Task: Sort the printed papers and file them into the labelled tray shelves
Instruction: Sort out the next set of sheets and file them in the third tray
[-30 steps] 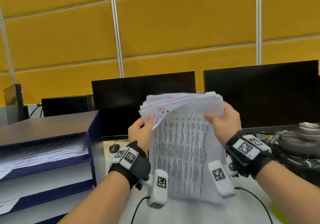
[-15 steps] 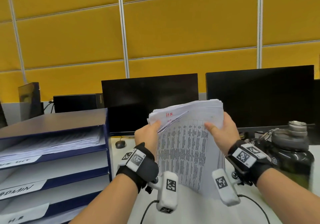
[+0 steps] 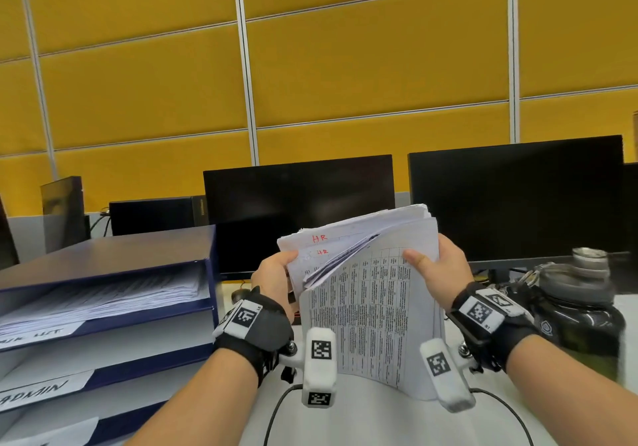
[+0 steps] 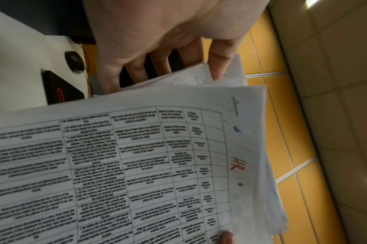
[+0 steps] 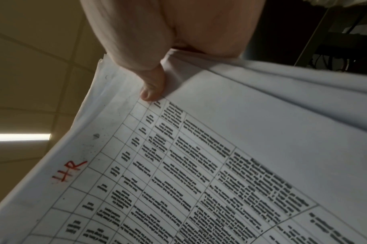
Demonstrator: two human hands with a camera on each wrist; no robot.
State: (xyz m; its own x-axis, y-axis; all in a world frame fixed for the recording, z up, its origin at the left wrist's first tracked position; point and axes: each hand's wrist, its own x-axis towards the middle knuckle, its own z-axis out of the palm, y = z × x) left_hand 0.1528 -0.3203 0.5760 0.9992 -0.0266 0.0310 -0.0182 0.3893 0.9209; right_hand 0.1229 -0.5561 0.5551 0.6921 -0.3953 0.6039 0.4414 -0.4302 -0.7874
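Both hands hold a thick stack of printed papers (image 3: 373, 293) upright in front of the monitors. My left hand (image 3: 276, 274) pinches the bent-over top-left corners, where red "HR" marks (image 3: 319, 238) show. My right hand (image 3: 431, 266) grips the stack's right edge, thumb on the front table-printed sheet (image 5: 199, 165). In the left wrist view the front sheet (image 4: 136, 165) carries a red HR near its top margin, with fingers (image 4: 217, 66) behind the pages. The blue tray shelves (image 3: 103, 321) stand at the left, the top tray holding filed papers (image 3: 103, 295); a lower label reads ADMIN (image 3: 34, 394).
Two dark monitors (image 3: 300, 211) stand behind the papers. A dark water bottle (image 3: 580, 311) sits at the right of the white desk (image 3: 379, 421). A mouse (image 3: 238, 294) lies by the monitor base. Yellow wall panels fill the background.
The top sheets were flipped over and now fan apart at the left corner, showing the HR marks. The head view shifted so that the tray shelves show more fully.
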